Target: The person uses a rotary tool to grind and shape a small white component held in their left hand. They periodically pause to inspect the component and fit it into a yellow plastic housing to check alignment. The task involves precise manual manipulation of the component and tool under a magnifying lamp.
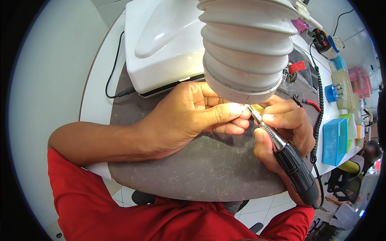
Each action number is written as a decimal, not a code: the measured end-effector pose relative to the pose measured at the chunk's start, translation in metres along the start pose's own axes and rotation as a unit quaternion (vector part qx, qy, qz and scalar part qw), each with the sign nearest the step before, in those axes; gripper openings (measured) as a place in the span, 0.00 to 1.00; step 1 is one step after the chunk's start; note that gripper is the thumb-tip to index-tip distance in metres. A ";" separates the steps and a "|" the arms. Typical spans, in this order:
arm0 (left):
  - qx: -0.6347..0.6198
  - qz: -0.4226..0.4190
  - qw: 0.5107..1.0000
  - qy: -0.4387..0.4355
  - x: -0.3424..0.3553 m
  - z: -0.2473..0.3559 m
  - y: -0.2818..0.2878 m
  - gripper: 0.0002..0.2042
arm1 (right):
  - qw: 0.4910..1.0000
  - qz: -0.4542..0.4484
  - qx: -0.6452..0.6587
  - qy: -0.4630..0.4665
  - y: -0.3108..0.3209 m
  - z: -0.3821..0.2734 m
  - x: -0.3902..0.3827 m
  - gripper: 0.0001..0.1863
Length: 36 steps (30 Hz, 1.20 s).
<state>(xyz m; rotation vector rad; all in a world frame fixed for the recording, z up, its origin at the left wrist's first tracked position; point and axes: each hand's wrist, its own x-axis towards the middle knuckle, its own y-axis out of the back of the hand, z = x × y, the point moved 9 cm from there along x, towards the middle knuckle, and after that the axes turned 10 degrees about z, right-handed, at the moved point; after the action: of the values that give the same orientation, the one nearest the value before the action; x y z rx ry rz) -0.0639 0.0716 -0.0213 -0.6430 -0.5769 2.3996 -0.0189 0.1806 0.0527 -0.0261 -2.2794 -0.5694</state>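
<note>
My left hand [201, 116] is closed in a pinch beneath a white ribbed lamp or hose head [243, 48], on a small item too hidden to name at the thumb tip. My right hand [289, 124] grips a black and silver rotary handpiece [293, 168], its metal tip beside my left thumb. A grey mat [189, 176] lies beneath both hands on the white desk [96, 104].
A white machine [161, 48] with a cable stands behind my left hand. At right are a coiled cord [319, 100], red-handled cutters [311, 103], a blue basket [334, 140], a blue bit holder [330, 93] and several containers. A person [372, 152] is at the far right.
</note>
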 end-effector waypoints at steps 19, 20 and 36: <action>0.008 0.009 1.000 0.003 -0.002 0.000 0.001 0.15 | 1.000 0.004 0.006 0.008 0.001 0.000 -0.001 0.12; 0.005 0.009 1.000 0.003 -0.002 0.001 0.000 0.15 | 1.000 0.001 0.006 0.012 0.001 -0.001 0.000 0.12; 0.001 0.004 1.000 -0.001 -0.002 0.001 -0.001 0.14 | 1.000 -0.002 0.015 0.024 0.000 -0.002 0.001 0.13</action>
<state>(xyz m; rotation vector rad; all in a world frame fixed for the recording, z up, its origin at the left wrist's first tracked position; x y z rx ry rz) -0.0628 0.0706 -0.0195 -0.6433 -0.5740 2.4085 -0.0182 0.1793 0.0549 0.0072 -2.2407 -0.5337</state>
